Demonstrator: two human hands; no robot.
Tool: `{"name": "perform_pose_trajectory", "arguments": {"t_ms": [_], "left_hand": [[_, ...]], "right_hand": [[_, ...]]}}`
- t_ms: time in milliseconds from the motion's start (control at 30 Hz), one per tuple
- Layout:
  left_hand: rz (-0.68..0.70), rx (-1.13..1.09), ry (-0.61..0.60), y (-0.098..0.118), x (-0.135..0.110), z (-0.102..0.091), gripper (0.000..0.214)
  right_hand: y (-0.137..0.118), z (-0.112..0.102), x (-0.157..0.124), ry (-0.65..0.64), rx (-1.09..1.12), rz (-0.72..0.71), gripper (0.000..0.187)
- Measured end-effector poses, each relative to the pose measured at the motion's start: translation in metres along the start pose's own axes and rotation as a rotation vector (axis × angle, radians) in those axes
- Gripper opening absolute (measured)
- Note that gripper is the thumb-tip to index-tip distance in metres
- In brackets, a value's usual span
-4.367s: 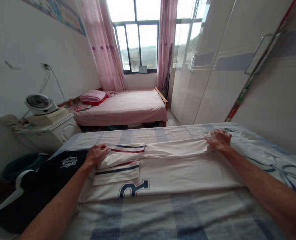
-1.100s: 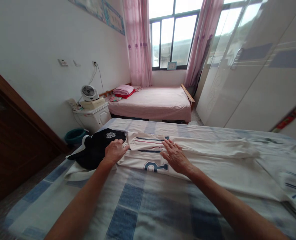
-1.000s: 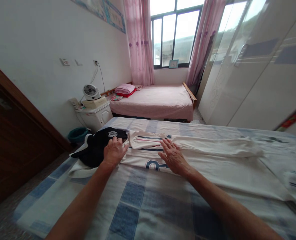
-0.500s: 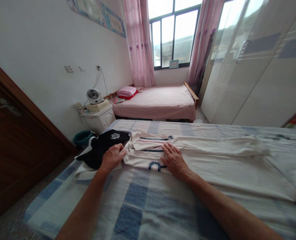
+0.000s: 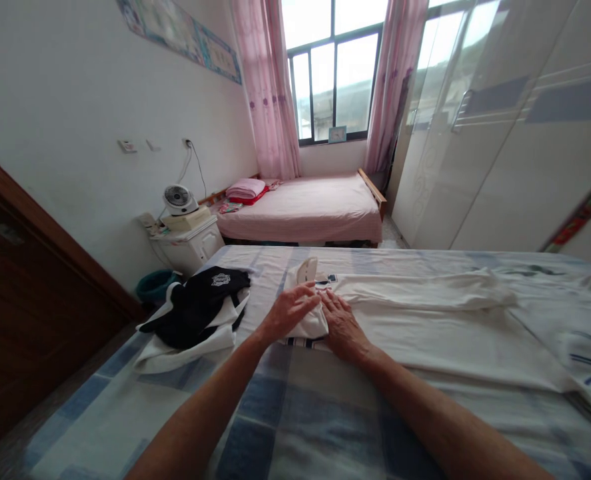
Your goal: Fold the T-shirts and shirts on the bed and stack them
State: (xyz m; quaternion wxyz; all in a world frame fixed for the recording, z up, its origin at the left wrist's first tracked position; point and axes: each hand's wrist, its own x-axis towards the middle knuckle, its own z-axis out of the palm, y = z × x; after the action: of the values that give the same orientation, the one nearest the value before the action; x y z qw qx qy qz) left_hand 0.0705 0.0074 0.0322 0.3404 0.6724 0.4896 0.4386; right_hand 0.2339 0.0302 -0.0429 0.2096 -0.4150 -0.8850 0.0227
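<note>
A white shirt (image 5: 410, 327) with dark stripes and printing lies stretched out in a long strip across the near bed. Its left end is doubled over toward the right, and a flap of it stands up. My left hand (image 5: 292, 310) grips that turned end, with its fingers reaching almost to the other hand. Flat on the shirt, just right of the fold, my right hand (image 5: 345, 327) presses down with fingers extended. A black and white garment (image 5: 200, 307) with a pale emblem lies crumpled to the left, apart from both hands.
The near bed has a blue and white checked sheet (image 5: 255, 427). Beyond it stand a pink-covered bed (image 5: 305, 207), a white bedside cabinet (image 5: 190, 247) with a fan (image 5: 179, 199), and a teal bin (image 5: 155, 287). A tall glossy wardrobe (image 5: 485, 153) lines the right side.
My left hand has moved right, bringing the shirt's left end over toward my right hand. A gap now shows between shirt and black garment. My right hand stays flat; the view has shifted slightly.
</note>
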Motion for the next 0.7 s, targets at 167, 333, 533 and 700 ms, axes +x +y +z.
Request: {"name": "perform_pose_trajectory", "arguments": {"t_ms": [167, 333, 533, 700], "left_hand": [[-0.304, 0.422, 0.386, -0.038, 0.012, -0.014, 0.031], [-0.446, 0.462, 0.258, -0.06, 0.022, -0.026, 0.034], [-0.451, 0.311, 0.099, -0.066, 0.03, -0.019, 0.045], [-0.355, 0.385, 0.167, -0.06, 0.029, -0.014, 0.035]], "right_hand": [[0.001, -0.002, -0.001, -0.023, 0.038, 0.002, 0.06], [0.001, -0.002, 0.001, -0.032, 0.089, 0.009, 0.061], [0.021, -0.029, -0.01, -0.071, 0.158, 0.071, 0.061], [0.076, -0.061, -0.045, -0.022, -0.019, 0.207, 0.055]]}}
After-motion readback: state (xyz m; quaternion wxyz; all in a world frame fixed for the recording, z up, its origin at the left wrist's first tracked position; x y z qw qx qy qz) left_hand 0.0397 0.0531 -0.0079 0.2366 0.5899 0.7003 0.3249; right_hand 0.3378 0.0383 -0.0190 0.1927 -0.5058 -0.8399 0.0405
